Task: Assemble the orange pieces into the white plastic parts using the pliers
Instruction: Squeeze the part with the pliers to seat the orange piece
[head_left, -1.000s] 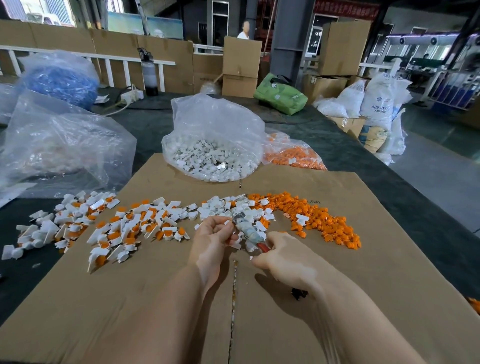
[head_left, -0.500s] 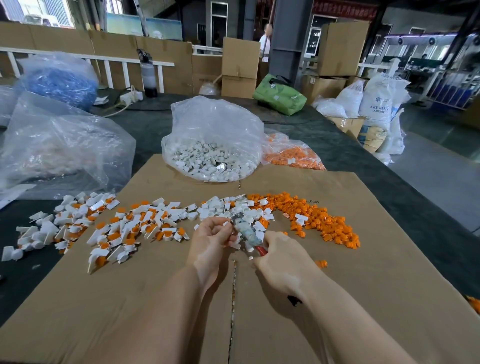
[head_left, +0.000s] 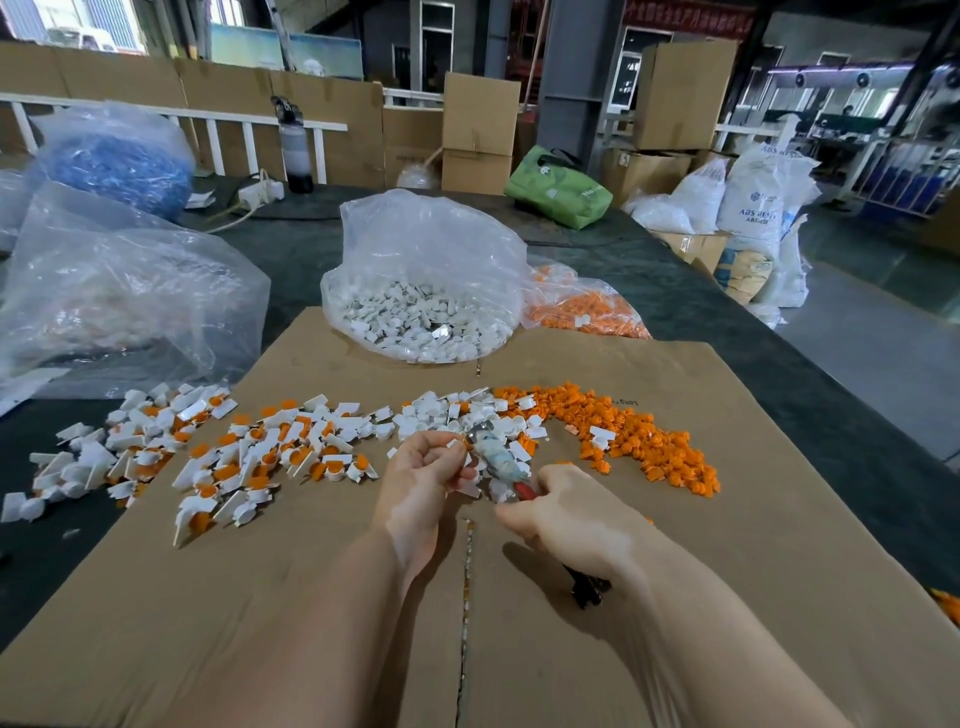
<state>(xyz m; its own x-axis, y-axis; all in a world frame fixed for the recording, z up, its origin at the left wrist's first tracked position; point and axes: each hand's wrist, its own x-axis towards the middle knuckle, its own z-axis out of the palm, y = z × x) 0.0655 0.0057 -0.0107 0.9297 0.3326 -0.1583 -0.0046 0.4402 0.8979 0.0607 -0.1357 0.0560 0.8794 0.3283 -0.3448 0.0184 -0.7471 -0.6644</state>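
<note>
I see the left hand (head_left: 426, 467) pinching a small white plastic part (head_left: 453, 443) at the nose of the tape-wrapped red-handled pliers (head_left: 497, 457), which the right hand (head_left: 566, 514) grips closed-fisted, presumably to press an orange piece home.

The light is soft daylight, coming from the windows (head_left: 78, 26) far behind on the left. The cardboard sheet (head_left: 727, 519) is evenly lit, with weak shadows under the forearms. The wide lens bends the edges. The plastic bags (head_left: 415, 249) show mild glare, and the background is slightly soft.
</note>
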